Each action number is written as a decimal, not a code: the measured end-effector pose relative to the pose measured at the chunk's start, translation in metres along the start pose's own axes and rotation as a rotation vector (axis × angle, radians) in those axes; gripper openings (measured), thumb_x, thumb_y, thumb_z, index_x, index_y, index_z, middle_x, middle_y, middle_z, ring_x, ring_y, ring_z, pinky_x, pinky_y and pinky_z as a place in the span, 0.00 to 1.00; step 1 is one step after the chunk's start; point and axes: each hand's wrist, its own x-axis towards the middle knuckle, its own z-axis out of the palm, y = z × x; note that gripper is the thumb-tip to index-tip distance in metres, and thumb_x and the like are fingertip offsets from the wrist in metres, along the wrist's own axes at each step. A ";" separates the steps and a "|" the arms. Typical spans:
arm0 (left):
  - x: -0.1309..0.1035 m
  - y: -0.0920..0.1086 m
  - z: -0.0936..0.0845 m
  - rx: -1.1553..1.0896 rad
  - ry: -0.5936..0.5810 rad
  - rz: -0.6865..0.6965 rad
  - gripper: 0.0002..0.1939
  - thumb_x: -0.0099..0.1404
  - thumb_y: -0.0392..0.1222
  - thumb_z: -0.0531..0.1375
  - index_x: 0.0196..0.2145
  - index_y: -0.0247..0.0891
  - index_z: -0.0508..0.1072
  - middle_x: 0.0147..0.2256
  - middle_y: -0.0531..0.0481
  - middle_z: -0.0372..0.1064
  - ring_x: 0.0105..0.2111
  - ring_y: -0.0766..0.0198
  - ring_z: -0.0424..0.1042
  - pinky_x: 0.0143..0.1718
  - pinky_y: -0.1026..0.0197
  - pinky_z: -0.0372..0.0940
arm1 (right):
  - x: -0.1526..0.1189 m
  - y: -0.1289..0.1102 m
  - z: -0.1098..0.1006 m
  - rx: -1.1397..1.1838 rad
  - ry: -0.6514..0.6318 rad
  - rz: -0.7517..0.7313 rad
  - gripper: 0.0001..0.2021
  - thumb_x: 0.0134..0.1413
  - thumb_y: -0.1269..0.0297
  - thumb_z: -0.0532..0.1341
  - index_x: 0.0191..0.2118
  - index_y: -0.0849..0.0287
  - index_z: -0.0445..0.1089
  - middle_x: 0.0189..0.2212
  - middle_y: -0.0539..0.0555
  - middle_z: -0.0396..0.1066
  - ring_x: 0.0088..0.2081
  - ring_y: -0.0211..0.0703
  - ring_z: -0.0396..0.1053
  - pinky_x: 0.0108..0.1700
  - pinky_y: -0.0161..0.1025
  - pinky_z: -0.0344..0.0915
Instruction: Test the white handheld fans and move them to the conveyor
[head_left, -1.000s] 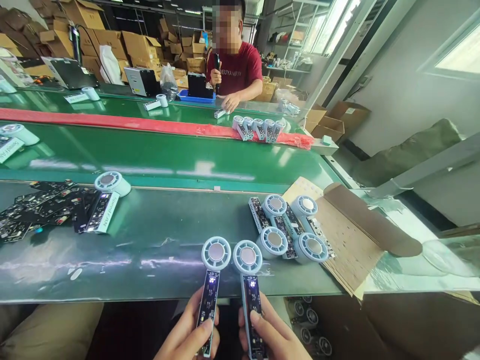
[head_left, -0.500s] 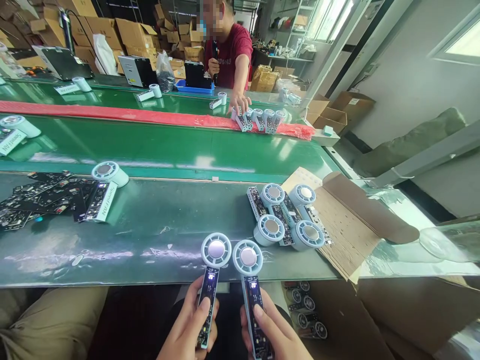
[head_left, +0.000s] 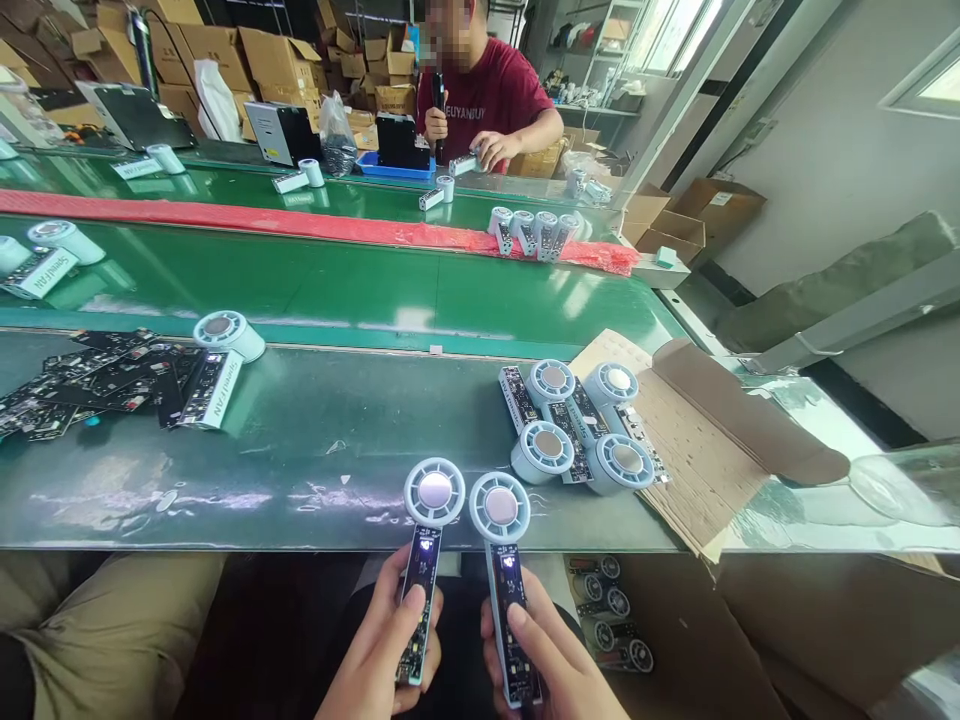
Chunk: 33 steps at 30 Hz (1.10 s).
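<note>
My left hand (head_left: 394, 635) is closed around the handle of a light-blue handheld fan (head_left: 434, 492), its thumb pressed on the bare circuit board. In my right hand (head_left: 541, 645) is a matching handheld fan (head_left: 500, 508), gripped the same way with the thumb on its board. Small lit digits show on both boards. The two round heads stand side by side, a narrow gap apart, over the table's near edge. To their right, several more handheld fans (head_left: 541, 452) lie grouped on the table, boards facing up.
Loose black circuit boards (head_left: 97, 385) are heaped at the left, beside another fan (head_left: 229, 335). A flattened cardboard sheet (head_left: 694, 450) lies at right. Below the edge, a cardboard box (head_left: 675, 630) holds several fans. Across the green conveyor (head_left: 337, 285), a co-worker (head_left: 480, 100) holds a fan.
The digits on both fans' displays have changed. Across the conveyor, the co-worker's hand has lifted a fan from the row on the red strip and drawn it back. My hands have barely moved.
</note>
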 end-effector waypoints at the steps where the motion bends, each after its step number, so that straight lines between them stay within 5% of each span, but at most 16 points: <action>1: -0.001 0.001 0.001 0.012 0.012 0.000 0.29 0.59 0.60 0.57 0.53 0.47 0.53 0.29 0.56 0.60 0.16 0.77 0.57 0.13 0.75 0.37 | 0.000 0.000 0.000 -0.001 0.001 0.001 0.27 0.49 0.47 0.64 0.50 0.55 0.58 0.31 0.49 0.64 0.25 0.34 0.58 0.21 0.30 0.54; 15: 0.004 -0.008 -0.004 -0.055 -0.025 -0.014 0.35 0.55 0.61 0.60 0.53 0.50 0.47 0.29 0.57 0.60 0.15 0.76 0.60 0.11 0.76 0.38 | 0.001 0.005 0.000 0.035 0.011 -0.011 0.29 0.48 0.47 0.65 0.51 0.54 0.57 0.31 0.49 0.64 0.25 0.34 0.59 0.21 0.30 0.56; 26: 0.000 -0.002 0.000 -0.059 -0.014 0.001 0.27 0.61 0.54 0.57 0.53 0.49 0.52 0.29 0.55 0.61 0.16 0.74 0.61 0.10 0.75 0.39 | 0.004 0.010 -0.006 -0.003 -0.040 -0.062 0.29 0.52 0.47 0.62 0.54 0.54 0.55 0.33 0.50 0.63 0.24 0.35 0.60 0.22 0.32 0.57; 33: -0.008 0.008 0.012 0.059 0.102 0.030 0.23 0.61 0.57 0.56 0.51 0.45 0.59 0.28 0.55 0.60 0.17 0.77 0.53 0.18 0.68 0.36 | 0.004 0.006 -0.004 -0.050 -0.016 -0.077 0.27 0.52 0.47 0.62 0.52 0.55 0.56 0.32 0.50 0.63 0.25 0.35 0.60 0.21 0.30 0.55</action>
